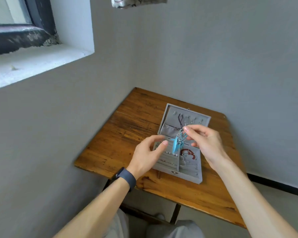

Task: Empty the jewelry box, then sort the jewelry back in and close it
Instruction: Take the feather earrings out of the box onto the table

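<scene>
We see a worn, square brown wooden table (pixel 127 127) pushed into a corner between grey walls. On its far right part sits a grey felt-lined rectangular jewelry box (pixel 170 162), its lid tilted open toward the wall.

wooden table (pixel 127 127), window sill (pixel 33 66); perhaps cloth (pixel 138 2)

The jewelry box (pixel 187 179) sits on the tabletop (pixel 126 134), its lid (pixel 170 115) lying open behind the tray, near the far edge. A necklace (pixel 180 121) lies in the lid, a bracelet (pixel 187 152) in the tray's right compartment. Above the tray an ornament (pixel 177 143) dangles from the right hand (pixel 206 143), with the left hand (pixel 144 157) just left of it
</scene>
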Available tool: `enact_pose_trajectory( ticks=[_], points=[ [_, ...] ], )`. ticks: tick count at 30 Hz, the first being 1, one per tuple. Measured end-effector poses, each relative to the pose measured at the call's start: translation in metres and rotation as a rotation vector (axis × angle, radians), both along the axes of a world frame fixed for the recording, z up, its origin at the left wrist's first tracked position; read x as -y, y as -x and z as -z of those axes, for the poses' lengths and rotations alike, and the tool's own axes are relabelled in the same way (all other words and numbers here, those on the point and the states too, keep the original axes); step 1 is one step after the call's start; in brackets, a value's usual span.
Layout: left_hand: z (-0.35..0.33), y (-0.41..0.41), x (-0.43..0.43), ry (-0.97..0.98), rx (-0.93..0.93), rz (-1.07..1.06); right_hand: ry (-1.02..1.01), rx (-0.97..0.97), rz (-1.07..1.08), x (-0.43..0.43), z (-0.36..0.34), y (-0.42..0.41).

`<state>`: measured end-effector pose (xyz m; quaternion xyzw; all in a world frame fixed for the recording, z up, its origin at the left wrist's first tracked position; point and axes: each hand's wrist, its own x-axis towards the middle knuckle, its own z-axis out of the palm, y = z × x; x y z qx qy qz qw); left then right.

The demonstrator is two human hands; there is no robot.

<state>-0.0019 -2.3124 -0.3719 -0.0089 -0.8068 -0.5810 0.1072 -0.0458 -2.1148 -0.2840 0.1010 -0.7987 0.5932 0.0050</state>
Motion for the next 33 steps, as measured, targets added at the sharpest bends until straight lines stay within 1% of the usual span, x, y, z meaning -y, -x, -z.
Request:
enact_pose_trajectory(
  ticks=[2,4,7,11,13,14,16,18,22,25,27,31,33],
  points=[
    [-0.029,-0.008,0.001,-0.011,-0.02,0.098,-0.024,-0.011,-0.056,0.0,0.003,-0.022],
    [-0.048,-0.015,0.004,0.02,-0.025,0.169,-0.046,-0.033,-0.11,0.001,0.007,-0.041],
    [-0.056,-0.027,0.011,0.026,-0.019,0.218,-0.059,-0.048,-0.157,0.006,0.015,-0.06],
    [-0.054,-0.043,0.015,-0.005,0.044,0.238,0.009,0.031,-0.156,0.013,0.031,-0.075],
    [-0.051,-0.051,0.016,-0.071,0.096,0.238,0.039,0.072,-0.164,0.017,0.037,-0.081],
    [-0.051,-0.054,0.017,-0.134,0.144,0.238,0.049,0.083,-0.17,0.019,0.04,-0.084],
    [-0.051,-0.059,0.02,-0.261,0.24,0.229,0.058,0.094,-0.176,0.023,0.044,-0.088],
    [-0.05,-0.061,0.023,-0.33,0.289,0.196,0.071,0.088,-0.174,0.027,0.046,-0.089],
    [-0.049,-0.063,0.029,-0.398,0.306,0.12,0.054,0.065,-0.177,0.035,0.05,-0.087],
    [-0.049,-0.065,0.037,-0.452,0.3,0.083,0.085,0.053,-0.149,0.044,0.055,-0.085],
    [-0.05,-0.068,0.046,-0.421,0.286,0.069,0.104,0.032,-0.123,0.05,0.058,-0.084],
    [-0.046,-0.074,0.071,-0.137,0.242,-0.002,0.092,0.03,-0.145,0.068,0.066,-0.085],
    [-0.043,-0.079,0.086,-0.058,0.243,0.001,0.068,0.036,-0.168,0.079,0.072,-0.087]
  ],
)
